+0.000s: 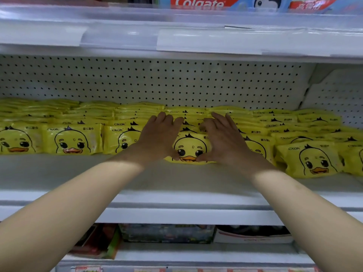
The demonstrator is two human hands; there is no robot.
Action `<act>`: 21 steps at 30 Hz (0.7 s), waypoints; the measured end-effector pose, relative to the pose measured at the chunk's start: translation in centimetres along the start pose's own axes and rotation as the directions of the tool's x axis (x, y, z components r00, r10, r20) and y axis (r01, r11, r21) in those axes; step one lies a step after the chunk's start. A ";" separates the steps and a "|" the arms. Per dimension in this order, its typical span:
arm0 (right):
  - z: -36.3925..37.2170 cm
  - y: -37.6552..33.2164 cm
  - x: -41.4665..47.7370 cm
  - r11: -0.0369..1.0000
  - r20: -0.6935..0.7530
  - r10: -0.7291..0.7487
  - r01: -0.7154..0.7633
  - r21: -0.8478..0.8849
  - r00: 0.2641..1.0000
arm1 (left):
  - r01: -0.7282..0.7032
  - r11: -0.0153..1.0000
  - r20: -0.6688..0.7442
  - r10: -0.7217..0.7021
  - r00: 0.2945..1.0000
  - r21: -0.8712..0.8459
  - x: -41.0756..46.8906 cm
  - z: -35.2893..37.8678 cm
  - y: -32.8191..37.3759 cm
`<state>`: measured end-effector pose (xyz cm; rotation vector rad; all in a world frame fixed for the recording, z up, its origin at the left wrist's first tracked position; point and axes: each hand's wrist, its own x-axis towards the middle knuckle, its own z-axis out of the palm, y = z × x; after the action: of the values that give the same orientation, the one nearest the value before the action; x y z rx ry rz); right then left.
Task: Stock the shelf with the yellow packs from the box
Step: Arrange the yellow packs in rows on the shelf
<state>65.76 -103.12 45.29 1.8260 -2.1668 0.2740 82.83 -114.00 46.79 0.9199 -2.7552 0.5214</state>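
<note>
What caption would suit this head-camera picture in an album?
The left hand and right hand press a yellow duck pack against its row on the white shelf.

yellow packs [72, 139]: glossy, crinkled plastic film
shelf [176, 183]: smooth, matt white
back panel [157, 81]: matt, perforated

Yellow packs [72, 140], glossy with a duck-face print, are sitting in tight rows across the white shelf [176, 179]. They are standing on edge with faces out, the back rows overlapping. The centre front pack [189, 148] is sitting upright between its neighbours, bottom edge resting on the shelf. The left hand [159, 138] and right hand [224, 140] are flanking it, thumbs touching its lower front.
</note>
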 end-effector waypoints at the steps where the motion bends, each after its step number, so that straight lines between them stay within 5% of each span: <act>1: 0.1 0.1 0.1 1.000 0.012 0.001 -0.001 -0.002 1.000 | -0.012 1.000 -0.010 0.012 1.000 0.007 0.0 0.0 0.0; 10: 0.1 0.7 3.1 0.994 0.219 0.000 0.025 -0.111 0.976 | -0.021 0.999 0.203 0.013 0.979 0.038 3.3 0.2 -0.2; 21: 1.2 1.8 6.5 0.991 0.184 0.018 0.007 -0.137 0.983 | 0.037 0.998 0.248 -0.022 0.969 -0.056 6.4 1.6 -1.6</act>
<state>62.92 -109.17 46.49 1.8326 -2.2498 -0.0457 78.65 -119.25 47.53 1.0770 -2.9523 0.3366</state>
